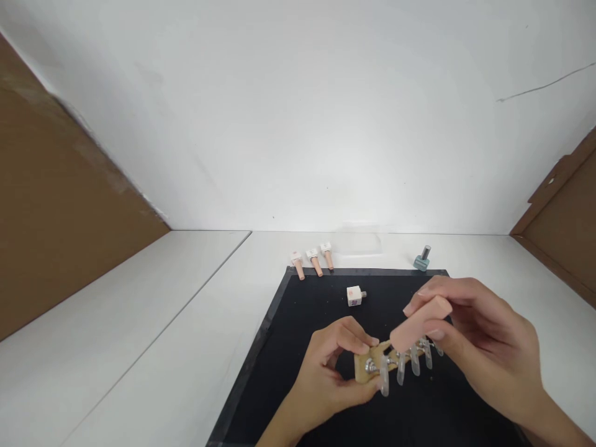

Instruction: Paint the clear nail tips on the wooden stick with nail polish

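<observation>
My left hand (333, 366) pinches the near-left end of a wooden nail tip stand (362, 367) between thumb and fingers. A row of several clear nail tips (401, 369) sticks out from the stand on small metal holders. Above its right part, my right hand (488, 347) grips a peach nail polish brush cap (416, 326) between thumb and fingers. The cap is tilted, and its brush end cannot be made out against the stand. Farther back on the mat lies a white nail polish bottle (354, 296) on its side, its bare neck pointing right.
Under the hands lies a black mat (279, 372) on a white table (162, 347). Several peach-capped bottles (314, 261) lie at its far left edge. A teal bottle with a silver cap (421, 259) and a clear plastic tray (357, 243) sit behind it. Brown panels (60, 186) flank the table.
</observation>
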Available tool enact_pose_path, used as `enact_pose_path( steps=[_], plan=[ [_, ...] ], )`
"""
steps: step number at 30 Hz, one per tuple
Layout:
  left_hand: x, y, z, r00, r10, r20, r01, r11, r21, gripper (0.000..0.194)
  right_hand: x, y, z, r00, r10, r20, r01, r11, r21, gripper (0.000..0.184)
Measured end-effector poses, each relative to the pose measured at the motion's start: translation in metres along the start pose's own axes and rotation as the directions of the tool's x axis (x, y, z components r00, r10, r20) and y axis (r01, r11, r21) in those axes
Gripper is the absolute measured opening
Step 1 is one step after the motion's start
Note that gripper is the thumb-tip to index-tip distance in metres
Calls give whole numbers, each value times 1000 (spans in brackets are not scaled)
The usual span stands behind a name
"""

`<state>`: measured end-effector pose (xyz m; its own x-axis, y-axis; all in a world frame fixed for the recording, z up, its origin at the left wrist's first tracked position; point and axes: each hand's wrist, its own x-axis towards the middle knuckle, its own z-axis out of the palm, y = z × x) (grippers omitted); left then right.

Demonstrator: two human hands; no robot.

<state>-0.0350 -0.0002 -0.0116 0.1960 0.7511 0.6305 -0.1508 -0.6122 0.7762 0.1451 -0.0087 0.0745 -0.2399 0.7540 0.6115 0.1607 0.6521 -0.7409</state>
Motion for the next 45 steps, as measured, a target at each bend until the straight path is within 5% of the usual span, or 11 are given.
enact_pose_path(
  steps=[7,24,32,45],
  plan=[
    [6,2,1,1000,-17,5,17,1000,-21,26,7,-5,0,983,-21,181,10,998,62,15],
    [1,-2,0,999,39,32,-41,997,64,30,-2,6,2,999,-42,-11,42,999,-26,12],
    [8,3,2,999,30,20,-31,997,70,27,6,-2,-1,974,-25,224,18,999,34,10],
    [2,0,1,997,48,52,-53,994,91,31,-1,6,-1,998,-43,38,46,993,-107,7]
  ],
)
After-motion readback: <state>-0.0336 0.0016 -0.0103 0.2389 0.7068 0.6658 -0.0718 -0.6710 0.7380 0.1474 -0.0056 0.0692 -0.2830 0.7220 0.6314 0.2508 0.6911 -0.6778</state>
